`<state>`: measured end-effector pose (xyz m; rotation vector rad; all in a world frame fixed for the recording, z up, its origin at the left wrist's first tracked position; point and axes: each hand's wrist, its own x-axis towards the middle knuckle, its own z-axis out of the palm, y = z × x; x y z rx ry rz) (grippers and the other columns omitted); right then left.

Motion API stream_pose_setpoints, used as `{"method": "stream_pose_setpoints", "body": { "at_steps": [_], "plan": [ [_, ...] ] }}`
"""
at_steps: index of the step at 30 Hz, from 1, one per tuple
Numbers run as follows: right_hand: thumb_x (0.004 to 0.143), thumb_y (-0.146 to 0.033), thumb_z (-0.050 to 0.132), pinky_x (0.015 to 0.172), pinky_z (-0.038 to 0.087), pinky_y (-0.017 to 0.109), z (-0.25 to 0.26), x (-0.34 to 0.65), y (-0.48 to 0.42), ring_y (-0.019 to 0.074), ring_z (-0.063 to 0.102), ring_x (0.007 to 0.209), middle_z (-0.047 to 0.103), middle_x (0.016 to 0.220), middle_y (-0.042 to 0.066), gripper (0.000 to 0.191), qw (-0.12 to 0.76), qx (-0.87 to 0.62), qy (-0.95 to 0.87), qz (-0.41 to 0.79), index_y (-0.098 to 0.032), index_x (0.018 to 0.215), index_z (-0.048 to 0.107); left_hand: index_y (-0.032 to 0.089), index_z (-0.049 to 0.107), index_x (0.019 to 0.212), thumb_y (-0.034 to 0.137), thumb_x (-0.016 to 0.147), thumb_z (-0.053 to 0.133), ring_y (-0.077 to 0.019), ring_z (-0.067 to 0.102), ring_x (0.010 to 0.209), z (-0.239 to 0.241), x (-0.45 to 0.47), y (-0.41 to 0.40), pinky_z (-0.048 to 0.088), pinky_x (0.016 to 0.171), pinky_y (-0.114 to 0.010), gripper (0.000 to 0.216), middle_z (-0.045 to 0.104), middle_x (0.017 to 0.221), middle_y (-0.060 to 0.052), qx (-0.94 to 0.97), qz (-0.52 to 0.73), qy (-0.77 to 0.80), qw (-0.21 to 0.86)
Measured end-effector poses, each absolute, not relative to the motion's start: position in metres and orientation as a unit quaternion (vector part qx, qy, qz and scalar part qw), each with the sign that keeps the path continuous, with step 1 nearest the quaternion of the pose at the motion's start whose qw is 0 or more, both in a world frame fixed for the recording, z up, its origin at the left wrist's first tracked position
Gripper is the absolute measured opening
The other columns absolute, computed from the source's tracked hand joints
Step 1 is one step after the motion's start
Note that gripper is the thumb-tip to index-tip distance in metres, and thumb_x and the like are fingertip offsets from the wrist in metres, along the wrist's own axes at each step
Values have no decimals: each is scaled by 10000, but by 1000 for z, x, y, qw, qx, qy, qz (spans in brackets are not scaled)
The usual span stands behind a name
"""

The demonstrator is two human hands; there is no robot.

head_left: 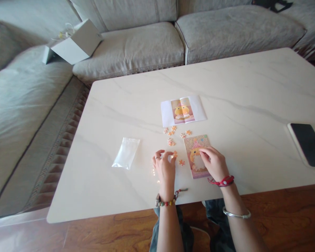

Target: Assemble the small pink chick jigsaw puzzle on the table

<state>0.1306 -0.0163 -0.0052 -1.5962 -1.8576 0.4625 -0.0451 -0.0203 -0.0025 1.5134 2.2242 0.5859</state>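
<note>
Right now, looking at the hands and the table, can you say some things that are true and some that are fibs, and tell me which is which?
1. The right hand is at the puzzle board. True.
2. The clear bag lies left of the left hand. True.
3. The white box is on the sofa. True.
4. The dark-screened device is on the sofa. False: it lies on the table.
5. The silver bangle is on the left arm. False: it is on the right arm.
6. No loose pieces lie on the table. False: several do.
</note>
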Motion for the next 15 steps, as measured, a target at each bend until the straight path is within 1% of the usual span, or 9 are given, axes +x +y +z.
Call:
{"method": "stream_pose_setpoints", "body": {
  "at_steps": [5, 11, 15],
  "plan": [
    [797, -174, 404, 672, 458, 267, -5, 130, -17, 153, 577, 725, 628, 810, 60, 200, 309, -601, -714, 184, -190, 837, 600, 235, 618, 747, 207, 709, 546, -248, 400, 967, 0, -41, -20, 352, 793, -426, 86, 483, 1020, -64, 550, 203, 785, 199],
    [801, -185, 409, 653, 447, 260, -4, 143, -15, 150, 573, 697, 624, 785, 55, 195, 312, -614, -707, 160, -188, 831, 601, 248, 604, 873, 271, 703, 563, -273, 385, 994, 2, -40, -20, 347, 792, -445, 176, 469, 1050, -77, 537, 199, 797, 195],
    [807, -207, 403, 634, 437, 262, -1, 156, -14, 148, 564, 666, 617, 739, 52, 203, 314, -631, -697, 130, -187, 822, 604, 237, 612, 792, 231, 703, 550, -265, 383, 994, -1, -36, -20, 344, 802, -441, 109, 462, 1055, -69, 543, 194, 792, 201]
  ]
}}
